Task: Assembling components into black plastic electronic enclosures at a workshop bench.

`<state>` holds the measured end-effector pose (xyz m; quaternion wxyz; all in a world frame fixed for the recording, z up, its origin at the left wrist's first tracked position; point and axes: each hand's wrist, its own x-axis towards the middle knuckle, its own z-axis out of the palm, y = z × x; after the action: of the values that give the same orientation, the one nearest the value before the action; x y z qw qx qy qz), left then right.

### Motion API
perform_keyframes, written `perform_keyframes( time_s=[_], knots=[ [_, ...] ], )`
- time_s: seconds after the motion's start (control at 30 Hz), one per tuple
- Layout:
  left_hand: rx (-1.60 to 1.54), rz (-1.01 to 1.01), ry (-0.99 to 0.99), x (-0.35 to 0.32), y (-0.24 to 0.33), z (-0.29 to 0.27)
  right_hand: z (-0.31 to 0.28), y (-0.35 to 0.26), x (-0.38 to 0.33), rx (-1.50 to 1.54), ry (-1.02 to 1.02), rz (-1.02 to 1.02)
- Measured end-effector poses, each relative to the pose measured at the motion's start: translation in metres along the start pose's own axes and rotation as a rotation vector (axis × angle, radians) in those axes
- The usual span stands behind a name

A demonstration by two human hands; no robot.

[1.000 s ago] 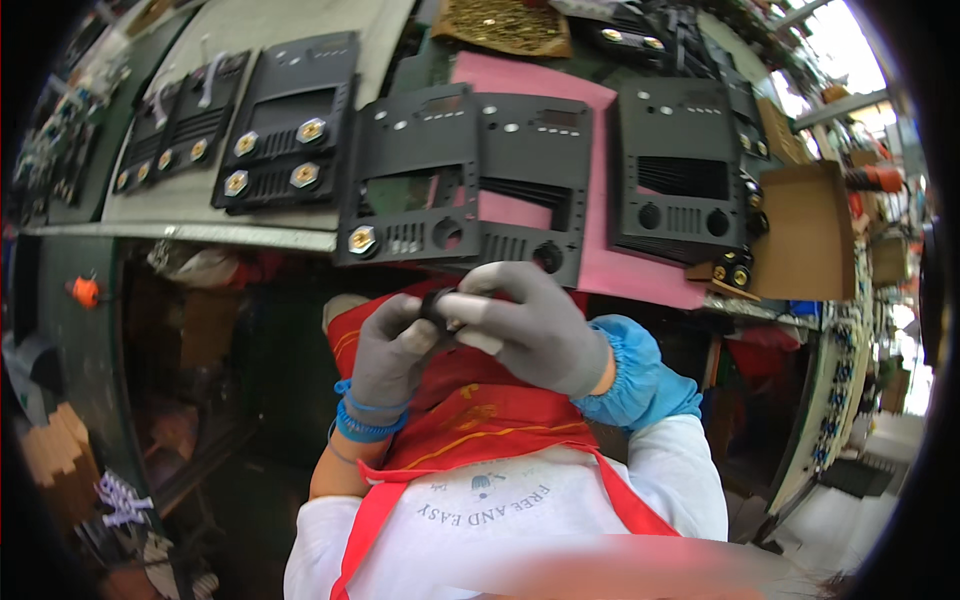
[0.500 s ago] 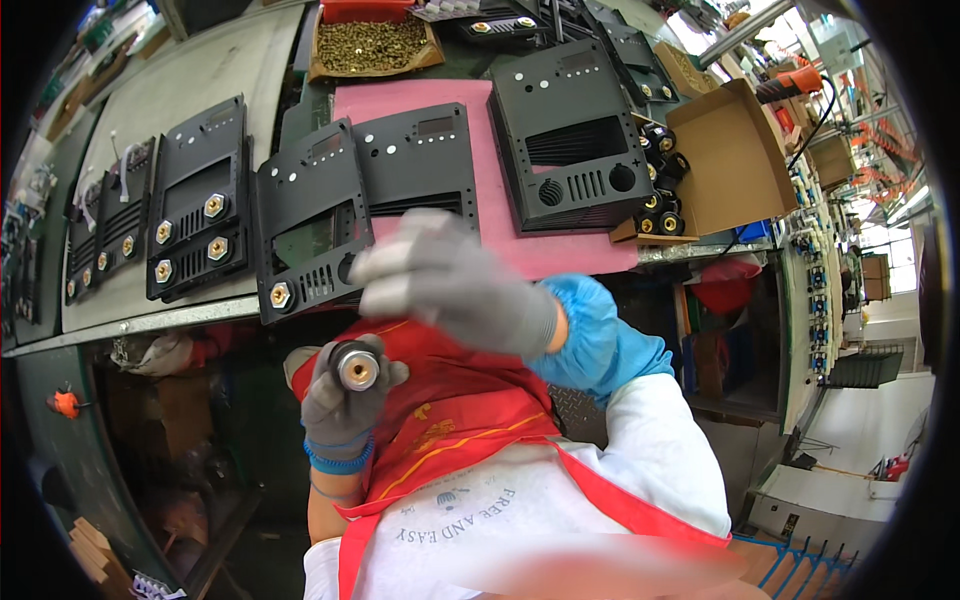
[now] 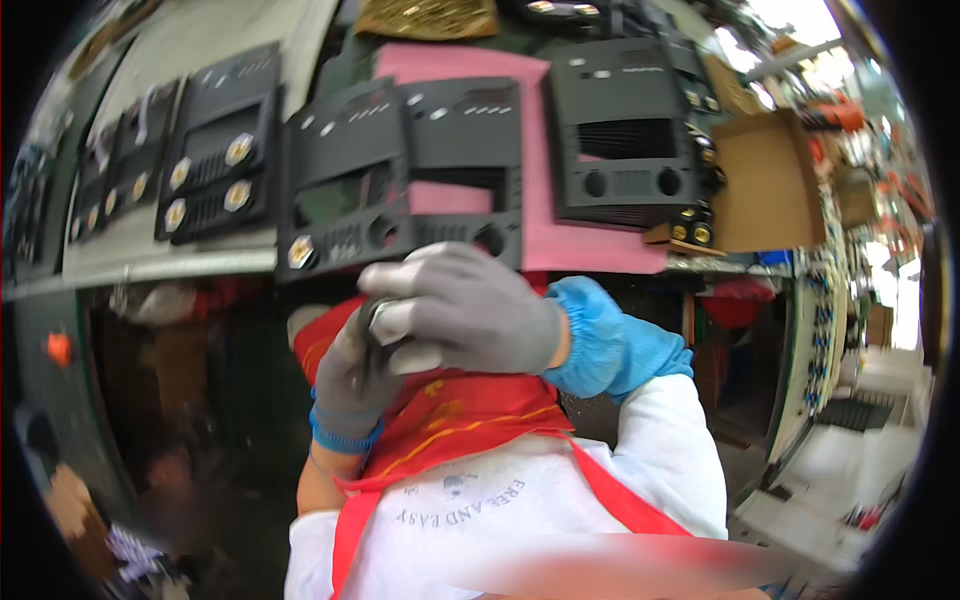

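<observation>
In front of my red apron, my gloved left hand (image 3: 355, 372) grips a black round connector (image 3: 379, 318), of which little more than a pale metal ring shows. My gloved right hand (image 3: 475, 312) comes over it from the right, fingers bent and closed about the connector's front end. The fingertips hide most of the part. Just beyond my hands, two black panels (image 3: 345, 165) with cut-outs and round holes lie overlapping at the bench edge. The left one has a brass-centred hex nut (image 3: 301, 252) in its lower corner.
A pink sheet (image 3: 600, 252) carries a stack of black panels (image 3: 625, 130) on the right. Beside it, an open cardboard box (image 3: 770, 185) holds several black connectors (image 3: 692, 228). Small brass parts (image 3: 425, 14) fill a tray behind. Panels with fitted nuts (image 3: 225, 145) lie left.
My right hand has come down and left onto the connector in my left hand, covering its metal face. The view has shifted, so the bench sits higher in the picture.
</observation>
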<state>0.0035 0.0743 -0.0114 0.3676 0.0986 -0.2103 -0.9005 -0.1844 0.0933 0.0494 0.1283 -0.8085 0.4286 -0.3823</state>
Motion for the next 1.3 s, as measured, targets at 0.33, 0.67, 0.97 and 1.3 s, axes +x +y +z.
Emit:
perform_keyframes(
  time_s=[0.33,0.67,0.97,1.3],
  knots=[
    [-0.295,-0.194,0.103,-0.010,-0.015,-0.058,0.012,0.010,0.014,-0.289,-0.008,0.137],
    [-0.264,-0.068,0.104,0.004,-0.020,-0.068,0.028,0.013,0.030,0.047,-0.102,0.208],
    [-0.623,-0.164,-0.171,0.003,-0.031,-0.091,0.036,0.034,0.034,-0.351,-0.114,0.235],
    [-0.270,-0.247,-0.036,0.000,0.025,-0.058,0.014,0.036,0.040,0.049,-0.247,0.252]
  ],
)
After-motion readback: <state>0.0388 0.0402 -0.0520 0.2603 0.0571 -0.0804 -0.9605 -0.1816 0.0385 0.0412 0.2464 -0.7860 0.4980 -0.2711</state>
